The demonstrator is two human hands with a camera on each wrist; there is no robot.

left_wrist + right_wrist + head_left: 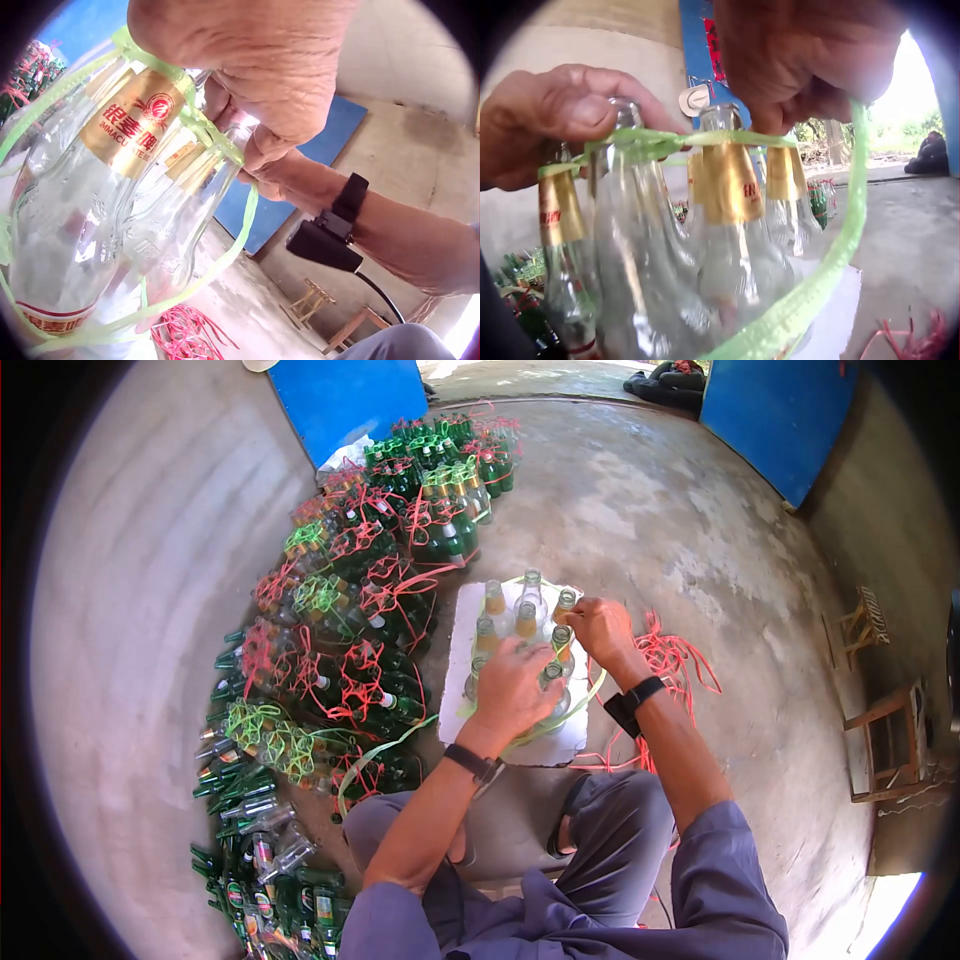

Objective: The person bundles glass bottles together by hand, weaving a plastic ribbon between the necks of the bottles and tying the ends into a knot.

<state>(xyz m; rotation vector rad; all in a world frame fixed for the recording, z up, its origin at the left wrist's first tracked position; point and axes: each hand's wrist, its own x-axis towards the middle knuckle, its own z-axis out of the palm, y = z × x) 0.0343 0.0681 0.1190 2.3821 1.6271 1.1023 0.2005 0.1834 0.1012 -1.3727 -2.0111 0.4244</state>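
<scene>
Clear glass bottles (527,622) (82,202) (731,247), several with gold neck labels, stand grouped on a white board (462,735). Green strap (225,259) (727,138) runs around and between their necks. My left hand (515,685) (247,45) (562,112) holds a bottle neck, thumb in front and a finger behind in the right wrist view. At the far right corner of the group, my right hand (603,632) (289,176) (810,60) pinches the green strap beside a bottle neck; a length of it hangs down. Its fingertips are partly hidden.
Many green and clear bottles (400,630), bundled with red and green strap, crowd the floor at the left; loose ones (265,860) lie nearer. Red strap (675,655) (191,334) is heaped right of the board. Wooden stools (885,745) stand by the right wall.
</scene>
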